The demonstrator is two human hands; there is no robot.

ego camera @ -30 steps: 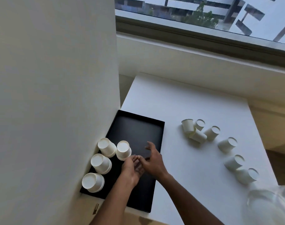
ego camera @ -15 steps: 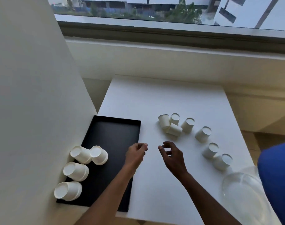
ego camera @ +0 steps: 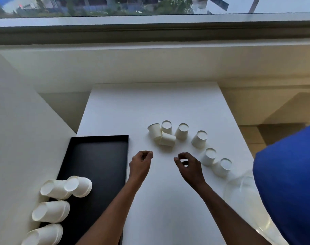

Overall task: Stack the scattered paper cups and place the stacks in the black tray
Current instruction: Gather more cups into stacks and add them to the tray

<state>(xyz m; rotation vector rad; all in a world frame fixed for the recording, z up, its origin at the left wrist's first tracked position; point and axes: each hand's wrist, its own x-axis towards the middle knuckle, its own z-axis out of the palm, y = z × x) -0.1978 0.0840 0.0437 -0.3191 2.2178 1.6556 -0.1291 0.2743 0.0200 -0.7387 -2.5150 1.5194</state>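
White table [ego camera: 118,110], our left hand [ego camera: 141,162] and right hand [ego camera: 190,167] loosely curled, empty, white paper cups [ego camera: 182,133] at one o'clock, black rectangular tray [ego camera: 97,156] at nine.

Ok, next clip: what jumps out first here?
Two bare hands, left and right, hover empty over the white table, just short of a curved scatter of seven loose cups. At left, the black tray holds four cup stacks at its near left end.
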